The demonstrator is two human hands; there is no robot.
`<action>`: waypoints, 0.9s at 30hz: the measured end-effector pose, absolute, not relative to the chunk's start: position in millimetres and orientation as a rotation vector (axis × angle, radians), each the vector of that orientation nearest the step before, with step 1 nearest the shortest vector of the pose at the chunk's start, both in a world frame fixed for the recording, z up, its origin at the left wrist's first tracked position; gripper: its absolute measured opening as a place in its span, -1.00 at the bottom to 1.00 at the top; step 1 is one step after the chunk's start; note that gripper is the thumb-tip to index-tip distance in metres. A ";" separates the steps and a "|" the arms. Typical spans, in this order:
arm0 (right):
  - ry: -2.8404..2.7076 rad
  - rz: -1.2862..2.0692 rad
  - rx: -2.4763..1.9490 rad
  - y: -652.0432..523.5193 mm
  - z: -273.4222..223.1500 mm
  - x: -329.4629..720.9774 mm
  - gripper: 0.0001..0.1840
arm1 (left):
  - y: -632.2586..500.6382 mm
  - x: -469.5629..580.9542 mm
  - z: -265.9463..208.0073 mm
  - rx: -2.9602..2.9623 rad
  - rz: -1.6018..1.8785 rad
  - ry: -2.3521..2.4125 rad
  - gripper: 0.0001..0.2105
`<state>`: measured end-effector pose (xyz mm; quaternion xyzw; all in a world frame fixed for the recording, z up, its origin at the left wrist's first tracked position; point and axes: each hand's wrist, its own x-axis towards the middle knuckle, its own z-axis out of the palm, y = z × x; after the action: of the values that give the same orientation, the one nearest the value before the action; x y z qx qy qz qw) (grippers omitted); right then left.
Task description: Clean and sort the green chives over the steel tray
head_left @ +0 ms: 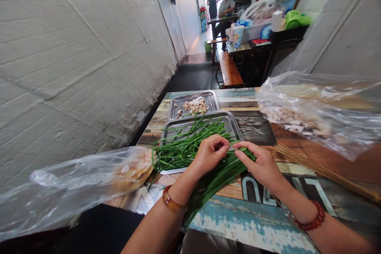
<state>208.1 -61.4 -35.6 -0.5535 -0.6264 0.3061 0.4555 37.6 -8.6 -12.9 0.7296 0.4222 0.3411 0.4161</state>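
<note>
My left hand [212, 152] and my right hand [263, 163] meet over the table, fingertips almost touching. Between them is the pale end of a garlic chive [233, 143], which the left finger and thumb pinch. The right finger and thumb close on chive ends beside it. Under both hands a bundle of long garlic chives [217, 180] runs towards the table's near edge. Behind my left hand, more chives [184, 147] lie loosely across a metal tray [233, 121]. How many stems each hand holds is hard to see.
A second metal tray [172, 111] holds pale brown scraps [196, 105]. Clear plastic bags lie at left [89, 176] and right [312, 107], the right one with pale pieces inside. Thin wooden skewers [324, 170] rest at right. Beyond stand a bench [229, 69], a cluttered table and two people.
</note>
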 end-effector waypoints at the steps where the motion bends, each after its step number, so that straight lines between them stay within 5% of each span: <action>1: -1.545 0.763 -1.371 -61.3 -35.5 208.2 -0.76 | -8.9 37.6 -12.6 1.828 0.856 1.055 -0.92; 27: -1.577 0.694 -1.336 -61.6 -37.3 208.1 -0.78 | -9.8 38.0 -14.7 1.783 0.854 1.064 -0.90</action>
<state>208.1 -61.6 -37.3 -0.5434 -0.6414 0.2824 0.4622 38.0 -9.8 -14.7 0.7156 0.4270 0.3428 0.4336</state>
